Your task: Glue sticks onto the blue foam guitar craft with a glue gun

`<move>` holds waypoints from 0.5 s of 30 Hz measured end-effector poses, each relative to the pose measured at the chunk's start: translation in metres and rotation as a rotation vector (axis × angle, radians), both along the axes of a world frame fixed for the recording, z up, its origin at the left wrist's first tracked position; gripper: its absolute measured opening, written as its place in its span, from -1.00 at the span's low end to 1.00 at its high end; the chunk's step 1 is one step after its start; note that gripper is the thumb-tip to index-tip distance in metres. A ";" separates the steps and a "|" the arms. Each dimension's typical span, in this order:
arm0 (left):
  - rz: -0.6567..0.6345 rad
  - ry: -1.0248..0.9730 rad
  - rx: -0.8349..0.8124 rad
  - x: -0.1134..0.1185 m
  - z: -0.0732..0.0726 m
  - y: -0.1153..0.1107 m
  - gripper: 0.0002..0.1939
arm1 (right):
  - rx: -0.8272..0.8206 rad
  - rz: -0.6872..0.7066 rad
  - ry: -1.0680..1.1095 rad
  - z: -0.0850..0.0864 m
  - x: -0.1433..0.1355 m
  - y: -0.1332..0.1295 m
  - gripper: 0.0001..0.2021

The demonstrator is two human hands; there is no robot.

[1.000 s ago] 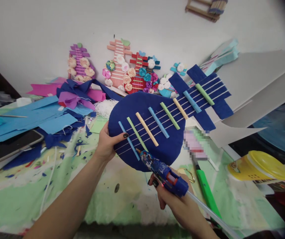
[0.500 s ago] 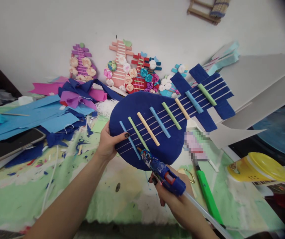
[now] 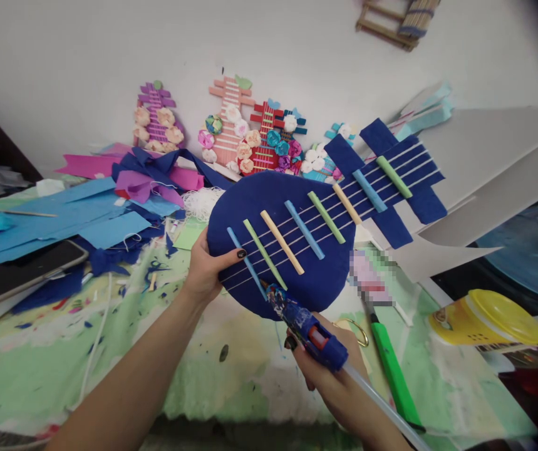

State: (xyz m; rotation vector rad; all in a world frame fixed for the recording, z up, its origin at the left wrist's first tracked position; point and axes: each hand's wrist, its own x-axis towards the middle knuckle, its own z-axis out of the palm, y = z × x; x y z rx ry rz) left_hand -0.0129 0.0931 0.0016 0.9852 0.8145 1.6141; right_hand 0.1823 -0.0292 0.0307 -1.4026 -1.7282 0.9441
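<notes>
My left hand (image 3: 207,266) grips the rounded end of a dark blue paper-covered guitar cutout (image 3: 318,282), thumb on top and the other fingers hidden beneath. White strings run along the cutout, crossed by blue, green and cream strips. My right hand (image 3: 325,360) is wrapped round a blue hot glue gun (image 3: 304,326) with a long clear glue stick out of its back. The gun's nozzle is at the lower end of the blue strip (image 3: 247,263) nearest my left thumb; whether it touches I cannot tell.
Several finished paper guitars (image 3: 231,131) lean on the wall. Coloured paper scraps (image 3: 104,207) and a phone (image 3: 24,275) lie left. A green-handled cutter (image 3: 395,369), scissors (image 3: 360,332) and a yellow-lidded tub (image 3: 485,319) sit right on the stained tablecloth (image 3: 203,382).
The glue gun's nozzle has shifted slightly along the lower end of the blue strip. My left hand keeps its hold on the guitar cutout; the whole view has moved a little.
</notes>
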 end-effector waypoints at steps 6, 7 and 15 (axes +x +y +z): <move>-0.001 -0.021 0.013 0.000 0.001 0.000 -0.28 | 0.010 0.000 -0.001 0.001 0.000 0.001 -0.92; -0.003 -0.029 0.018 0.000 0.001 0.000 -0.30 | 0.012 0.007 0.006 0.001 0.000 0.000 -0.93; 0.011 -0.023 0.011 -0.001 0.001 0.000 -0.38 | 0.008 -0.002 -0.002 0.003 0.005 -0.008 -0.90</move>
